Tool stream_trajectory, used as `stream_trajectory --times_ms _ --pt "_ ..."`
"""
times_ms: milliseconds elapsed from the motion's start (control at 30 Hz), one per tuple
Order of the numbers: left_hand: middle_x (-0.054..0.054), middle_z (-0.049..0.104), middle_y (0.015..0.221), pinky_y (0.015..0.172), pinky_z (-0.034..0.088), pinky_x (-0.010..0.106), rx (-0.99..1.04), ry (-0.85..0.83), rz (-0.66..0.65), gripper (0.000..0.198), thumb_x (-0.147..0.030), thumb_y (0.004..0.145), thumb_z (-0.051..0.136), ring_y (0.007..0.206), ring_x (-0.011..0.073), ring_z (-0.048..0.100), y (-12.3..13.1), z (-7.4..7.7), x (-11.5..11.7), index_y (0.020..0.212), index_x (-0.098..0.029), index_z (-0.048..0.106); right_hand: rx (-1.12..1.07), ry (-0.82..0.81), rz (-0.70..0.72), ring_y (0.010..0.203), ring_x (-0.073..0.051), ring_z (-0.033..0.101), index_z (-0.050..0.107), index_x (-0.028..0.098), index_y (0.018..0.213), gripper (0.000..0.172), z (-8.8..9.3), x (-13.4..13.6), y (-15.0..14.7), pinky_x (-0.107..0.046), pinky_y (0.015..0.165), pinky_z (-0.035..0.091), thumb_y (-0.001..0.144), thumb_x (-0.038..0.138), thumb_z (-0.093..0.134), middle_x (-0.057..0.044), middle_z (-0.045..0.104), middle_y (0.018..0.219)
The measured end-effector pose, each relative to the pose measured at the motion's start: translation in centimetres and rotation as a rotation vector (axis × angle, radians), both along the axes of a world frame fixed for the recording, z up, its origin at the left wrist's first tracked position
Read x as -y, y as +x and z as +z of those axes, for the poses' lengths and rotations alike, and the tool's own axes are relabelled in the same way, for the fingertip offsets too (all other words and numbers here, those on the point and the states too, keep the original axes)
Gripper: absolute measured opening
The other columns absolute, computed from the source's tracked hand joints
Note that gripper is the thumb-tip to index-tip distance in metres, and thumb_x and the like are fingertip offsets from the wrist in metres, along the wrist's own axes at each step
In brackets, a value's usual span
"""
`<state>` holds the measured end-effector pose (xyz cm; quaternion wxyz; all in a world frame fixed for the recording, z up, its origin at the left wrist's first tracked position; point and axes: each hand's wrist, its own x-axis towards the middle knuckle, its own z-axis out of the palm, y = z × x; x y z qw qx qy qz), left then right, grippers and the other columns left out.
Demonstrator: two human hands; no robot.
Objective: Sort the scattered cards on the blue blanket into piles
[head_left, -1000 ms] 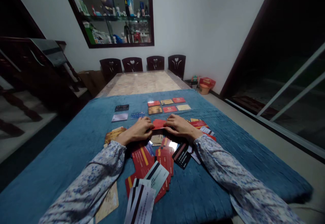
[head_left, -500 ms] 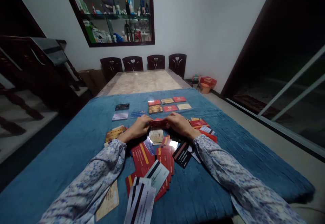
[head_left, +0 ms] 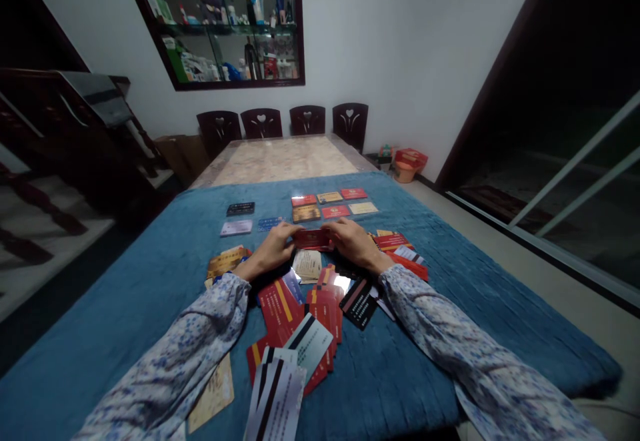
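Note:
Between my two hands a red card (head_left: pixel 313 239) is held by its short ends, its face tilted toward me; whether it is one card or a small stack I cannot tell. My left hand (head_left: pixel 274 248) is closed on its left end, and my right hand (head_left: pixel 351 241) grips the right end. Right below it lies a pile of cream cards (head_left: pixel 307 266). Nearer to me spread loose red cards (head_left: pixel 280 308), a black card (head_left: pixel 359 304) and silver-white cards (head_left: pixel 277 401) with dark stripes. Gold cards (head_left: pixel 226 262) sit beside my left wrist.
Sorted cards stand farther off: a black stack (head_left: pixel 241 208), a lilac card (head_left: pixel 237 228), a gold stack (head_left: pixel 306 213) and several red or cream ones. More red cards (head_left: pixel 393 242) lie right of my right hand. A blue cloth (head_left: pixel 165 281) covers the table's near part.
The red card between my hands has tipped so that more of its face shows. Both hands stay in nearly the same place.

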<state>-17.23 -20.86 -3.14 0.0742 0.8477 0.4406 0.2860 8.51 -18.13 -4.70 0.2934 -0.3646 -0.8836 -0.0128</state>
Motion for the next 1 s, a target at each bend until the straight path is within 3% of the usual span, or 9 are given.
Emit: stream_trajectory --times_ms 167,367,633,1000 --pt "0.01 0.071 0.111 0.093 0.056 0.035 -0.026 0.013 0.002 0.049 -0.007 0.084 0.058 0.101 0.0217 0.067 0.1 -0.3 0.0 0.131 -0.018 0.067 0.027 -0.025 -0.029 0.088 -0.021 0.061 0.068 0.019 0.129 0.031 0.1 0.2 -0.1 -0.031 0.081 0.049 0.1 0.018 0.055 -0.01 0.069 0.098" --pt "0.011 0.073 0.11 0.092 0.053 0.038 -0.128 0.016 0.028 0.044 -0.012 0.088 0.057 0.1 0.0241 0.067 0.3 -0.4 0.1 0.131 -0.019 0.066 0.039 -0.021 0.005 0.094 -0.022 0.059 0.068 0.02 0.127 0.031 0.2 0.3 -0.3 -0.033 0.083 0.048 0.099 0.014 0.057 -0.01 0.074 0.103" --pt "0.014 0.072 0.12 0.094 0.05 0.043 -0.208 -0.004 0.11 0.046 -0.018 0.092 0.053 0.102 0.0281 0.066 1.0 -0.1 0.8 0.139 -0.018 0.058 0.195 -0.073 -0.035 0.104 -0.026 0.057 0.059 0.019 0.143 0.047 0.7 1.0 -0.7 -0.038 0.089 0.045 0.096 0.016 0.06 -0.014 0.073 0.115" --pt "0.015 0.072 0.121 0.096 0.048 0.047 -0.205 -0.03 0.164 0.051 -0.015 0.086 0.058 0.108 0.0307 0.064 1.3 0.3 1.1 0.137 -0.016 0.06 0.216 -0.059 -0.05 0.111 -0.029 0.053 0.052 0.016 0.15 0.059 0.7 1.0 -0.8 -0.039 0.089 0.044 0.096 0.035 0.066 -0.018 0.065 0.122"
